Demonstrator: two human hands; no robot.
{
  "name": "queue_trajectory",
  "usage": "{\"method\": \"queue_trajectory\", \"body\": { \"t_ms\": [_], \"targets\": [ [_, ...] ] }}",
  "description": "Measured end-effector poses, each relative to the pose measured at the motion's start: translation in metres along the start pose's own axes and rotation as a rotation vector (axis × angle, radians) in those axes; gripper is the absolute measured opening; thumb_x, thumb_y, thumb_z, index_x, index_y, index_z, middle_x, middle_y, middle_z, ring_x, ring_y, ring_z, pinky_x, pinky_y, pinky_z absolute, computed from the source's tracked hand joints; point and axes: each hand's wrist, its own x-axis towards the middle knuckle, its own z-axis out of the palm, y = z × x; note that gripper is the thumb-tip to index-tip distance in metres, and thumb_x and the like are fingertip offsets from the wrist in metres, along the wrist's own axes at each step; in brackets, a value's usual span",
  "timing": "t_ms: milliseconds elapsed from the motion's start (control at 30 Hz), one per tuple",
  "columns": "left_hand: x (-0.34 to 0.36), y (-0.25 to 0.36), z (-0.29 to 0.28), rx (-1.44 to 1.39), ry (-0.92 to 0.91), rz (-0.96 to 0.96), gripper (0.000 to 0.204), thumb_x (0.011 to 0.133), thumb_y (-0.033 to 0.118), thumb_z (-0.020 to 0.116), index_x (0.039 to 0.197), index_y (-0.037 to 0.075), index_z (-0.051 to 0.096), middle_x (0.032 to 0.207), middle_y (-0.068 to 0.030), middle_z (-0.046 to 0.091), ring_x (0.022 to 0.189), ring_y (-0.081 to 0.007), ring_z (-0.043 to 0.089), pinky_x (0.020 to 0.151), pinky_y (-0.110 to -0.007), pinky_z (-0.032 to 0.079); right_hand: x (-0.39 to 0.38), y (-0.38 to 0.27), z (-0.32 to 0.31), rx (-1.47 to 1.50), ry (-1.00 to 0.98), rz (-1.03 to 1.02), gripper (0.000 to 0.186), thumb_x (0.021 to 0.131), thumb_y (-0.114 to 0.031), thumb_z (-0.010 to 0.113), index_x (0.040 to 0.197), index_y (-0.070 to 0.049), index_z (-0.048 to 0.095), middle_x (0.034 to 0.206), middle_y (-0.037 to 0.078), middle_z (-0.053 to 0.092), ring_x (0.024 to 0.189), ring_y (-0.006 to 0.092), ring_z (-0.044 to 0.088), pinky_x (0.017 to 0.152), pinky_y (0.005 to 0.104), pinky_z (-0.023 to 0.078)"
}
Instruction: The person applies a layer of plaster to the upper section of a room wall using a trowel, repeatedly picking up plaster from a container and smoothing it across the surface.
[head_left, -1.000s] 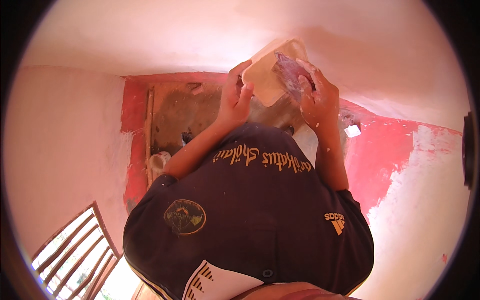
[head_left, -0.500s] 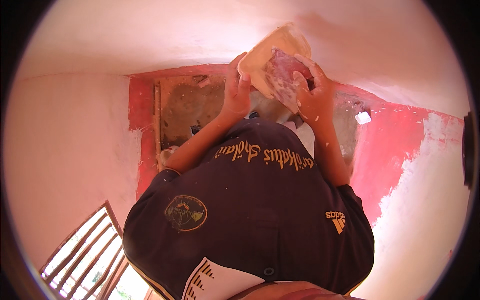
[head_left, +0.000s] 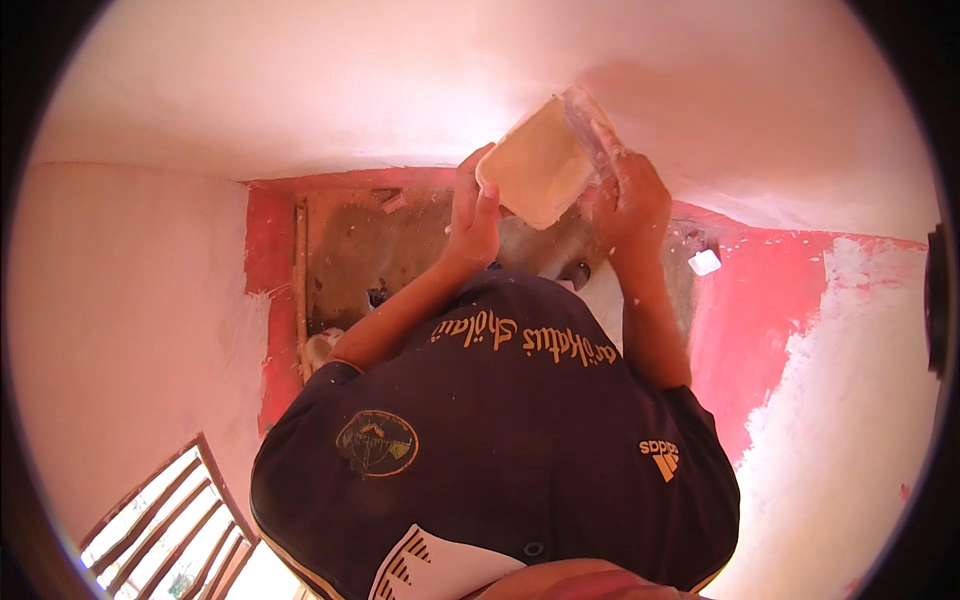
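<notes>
Level in front of my chest is a pale yellow, rectangular plastic tub (head_left: 540, 165). My left hand (head_left: 474, 212) grips it by its left edge, the thumb on the near side. A flat reddish spreader (head_left: 598, 138), smeared with whitish paste, is pinched in my right hand (head_left: 630, 200). Seen nearly edge-on, the spreader lies along the tub's right rim and appears to touch it. White specks of paste mark my right fingers. How much the tub holds is hard to make out.
A pale wall (head_left: 330, 90) rises just ahead, with a red band (head_left: 770, 310) along its foot and on the right. Stained floor (head_left: 370, 240) shows below. A small white piece (head_left: 705, 262) lies at the right. A barred window (head_left: 165, 525) is at lower left.
The spreader has turned from lying broad across the tub to edge-on at its right rim. Both hands and the tub have come slightly nearer to me.
</notes>
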Motion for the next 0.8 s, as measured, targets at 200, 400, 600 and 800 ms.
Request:
{"method": "queue_trajectory", "body": {
  "t_ms": [200,400,600,800],
  "targets": [
    [0.011,0.002,-0.002,-0.034,0.013,0.033,0.055,0.106,0.032,0.041,0.148,0.002,0.024,0.138,-0.0163,0.044,0.124,-0.0258,0.053,0.094,-0.040,0.055,-0.003,-0.025,-0.001,0.096,-0.104,0.067,0.031,0.093,-0.005,0.057,0.123,-0.003,0.066,0.103,0.021,0.070,0.092,0.0321,0.069,0.079,0.0353,0.054],
    [0.013,0.001,-0.001,-0.033,0.015,0.019,0.054,0.106,0.033,0.042,0.148,0.002,0.025,0.137,-0.0154,0.045,0.121,-0.0239,0.055,0.092,-0.039,0.056,0.016,-0.006,-0.013,0.074,0.105,0.107,0.030,0.096,-0.007,0.057,0.124,-0.001,0.065,0.112,0.020,0.070,0.105,0.0302,0.069,0.087,0.0354,0.054],
    [0.011,0.002,-0.003,-0.120,-0.023,0.048,0.054,0.106,0.033,0.043,0.147,0.002,0.027,0.135,-0.0147,0.046,0.119,-0.0228,0.057,0.091,-0.038,0.056,0.006,-0.014,0.005,-0.002,0.094,0.025,0.030,0.095,-0.004,0.057,0.124,-0.001,0.065,0.108,0.020,0.071,0.100,0.0301,0.071,0.086,0.0338,0.054],
    [0.000,0.007,-0.007,-0.120,0.012,0.017,0.055,0.106,0.035,0.043,0.147,0.003,0.027,0.136,-0.0140,0.046,0.120,-0.0228,0.056,0.087,-0.036,0.058,0.007,-0.028,0.004,0.056,0.179,0.013,0.031,0.095,-0.006,0.058,0.125,-0.001,0.065,0.110,0.021,0.071,0.098,0.0279,0.071,0.085,0.0336,0.054]
  ]
}}
